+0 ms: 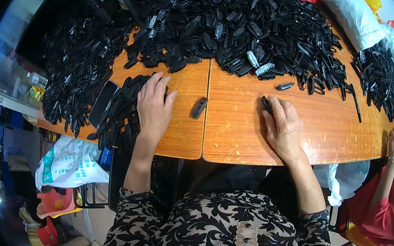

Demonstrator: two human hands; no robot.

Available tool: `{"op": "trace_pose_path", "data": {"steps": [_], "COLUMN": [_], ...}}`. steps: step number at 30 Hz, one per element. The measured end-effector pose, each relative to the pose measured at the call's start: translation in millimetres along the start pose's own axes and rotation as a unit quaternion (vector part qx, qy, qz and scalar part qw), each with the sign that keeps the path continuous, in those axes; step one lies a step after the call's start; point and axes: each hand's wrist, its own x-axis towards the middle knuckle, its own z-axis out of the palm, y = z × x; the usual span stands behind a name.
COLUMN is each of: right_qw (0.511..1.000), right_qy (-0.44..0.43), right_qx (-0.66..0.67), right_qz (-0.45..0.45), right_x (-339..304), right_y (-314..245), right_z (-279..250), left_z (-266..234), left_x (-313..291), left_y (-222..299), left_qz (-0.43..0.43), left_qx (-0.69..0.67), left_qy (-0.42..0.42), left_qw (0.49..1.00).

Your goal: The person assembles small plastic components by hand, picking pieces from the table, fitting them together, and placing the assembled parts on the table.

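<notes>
While the right hand closes thumb and fingers around a small black plastic casing, the left hand lies palm down beside a small pile of black plastic parts, fingers loosely stretched and thumb standing apart, with no part visibly gripped. The held casing is just above the bare wood of the tabletop, right of the seam, its front end poking out past the fingertips, probably so that it can be turned easily. Between the hands, left of the seam, a dark fob-like shell lies alone, perhaps set there for easy reach from either side; a grey-black oval cover rests by itself beyond the right hand. The large heap of black casings sits across the far side, which seems to leave the near strip free for handling. A smartphone leans among the parts on the left, likely to keep it near. The left palm and whatever is under it are hidden, the right fingers cover most of the held casing, and single pieces in the heap blur into one another. At the right edge, a co-worker in red is partly cut off, and what those hands hold cannot be made out.
</notes>
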Motion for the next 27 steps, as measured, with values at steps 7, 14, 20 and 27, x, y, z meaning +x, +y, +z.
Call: {"op": "trace_pose_path", "data": {"steps": [7, 14, 20, 27], "right_qw": [1.0, 0.998, 0.997, 0.996], "right_qy": [0.025, 0.033, -0.011, 0.037], "right_qx": [-0.001, -0.014, -0.058, 0.079], "right_qz": [-0.009, -0.051, -0.048, 0.032], "right_x": [2, 1, 4, -9], "right_y": [1, 1, -9, 4], "right_z": [4, 2, -5, 1], "left_z": [21, 49, 48, 39], "left_x": [41, 46, 40, 40], "left_y": [19, 61, 63, 96], "left_qz": [-0.025, 0.026, 0.036, 0.115], "left_qx": [0.127, 0.109, -0.086, -0.351], "left_qy": [0.01, -0.058, -0.008, 0.014], "left_qw": [0.992, 0.992, 0.996, 0.929]}}
